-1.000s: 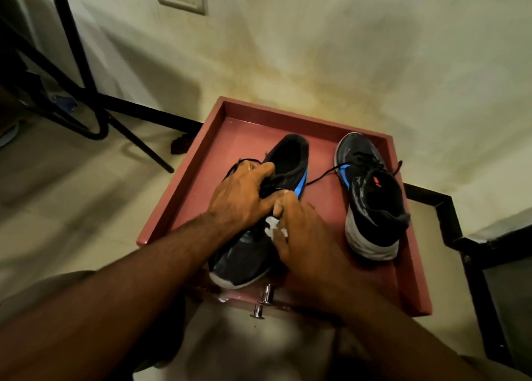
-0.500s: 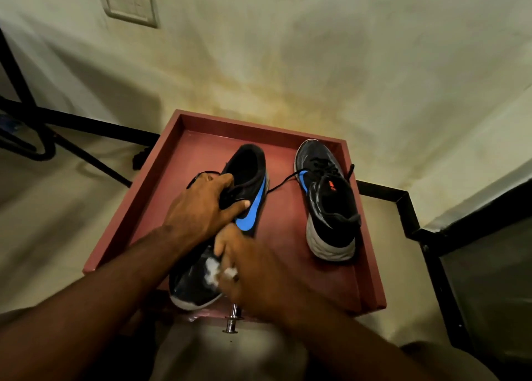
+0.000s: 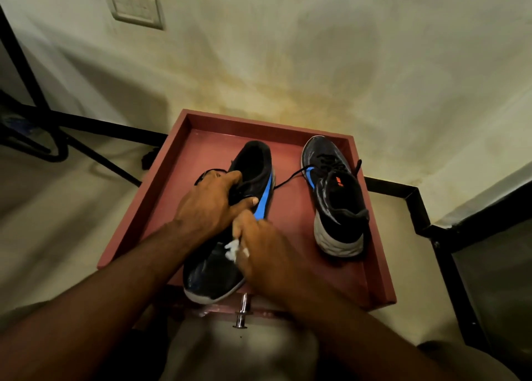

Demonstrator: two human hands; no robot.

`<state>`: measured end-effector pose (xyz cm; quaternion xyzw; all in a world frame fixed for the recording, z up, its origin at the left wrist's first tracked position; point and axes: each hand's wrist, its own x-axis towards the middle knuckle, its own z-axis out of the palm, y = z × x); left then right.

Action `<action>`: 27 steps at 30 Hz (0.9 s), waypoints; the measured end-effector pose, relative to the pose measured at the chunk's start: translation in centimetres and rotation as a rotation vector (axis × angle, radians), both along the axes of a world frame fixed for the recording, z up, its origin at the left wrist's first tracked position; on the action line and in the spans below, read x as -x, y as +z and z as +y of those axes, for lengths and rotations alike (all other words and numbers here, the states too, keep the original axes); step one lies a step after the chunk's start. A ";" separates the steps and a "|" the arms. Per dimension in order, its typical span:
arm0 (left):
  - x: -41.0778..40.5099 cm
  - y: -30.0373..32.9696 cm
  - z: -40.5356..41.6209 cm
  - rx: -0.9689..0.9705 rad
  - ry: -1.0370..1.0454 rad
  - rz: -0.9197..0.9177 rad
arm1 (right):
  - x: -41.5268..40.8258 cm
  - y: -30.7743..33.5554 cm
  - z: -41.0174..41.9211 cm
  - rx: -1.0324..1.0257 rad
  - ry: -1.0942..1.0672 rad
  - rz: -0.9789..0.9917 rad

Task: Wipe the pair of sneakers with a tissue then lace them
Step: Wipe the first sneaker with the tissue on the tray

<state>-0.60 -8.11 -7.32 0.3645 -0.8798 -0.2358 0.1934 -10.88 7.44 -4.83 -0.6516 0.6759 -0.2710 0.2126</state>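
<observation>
Wiping the left sneaker [image 3: 227,236] is your step now: your right hand [image 3: 264,248] pinches the white tissue [image 3: 232,249] against its upper, and your left hand [image 3: 213,205] grips the shoe at the collar and laces. This shoe lies tilted on the red tray [image 3: 377,265], its toe over the near edge above a metal knob [image 3: 243,311]. The right sneaker [image 3: 334,196] stands beside it, apart, with one loose lace [image 3: 290,177] running between them. Be careful: I think a strong stroke toward you could push the toe off the edge, or tear the small tissue. The loose lace may also catch your fingers. Compared with half a second ago, your right hand has moved a little up the shoe toward the blue stripe, while your left hand keeps its grip.
</observation>
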 end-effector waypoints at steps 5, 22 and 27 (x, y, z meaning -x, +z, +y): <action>-0.2 0.9 -0.1 0.019 -0.034 -0.024 | 2.8 0.3 -0.8 0.047 -0.194 -0.153; -2.4 5.1 -2.2 0.222 -0.336 -0.336 | 2.1 2.4 0.8 0.059 -0.287 -0.761; -2.5 4.8 -2.8 0.288 -0.188 -0.382 | 1.9 0.8 1.2 -0.063 -0.284 -0.640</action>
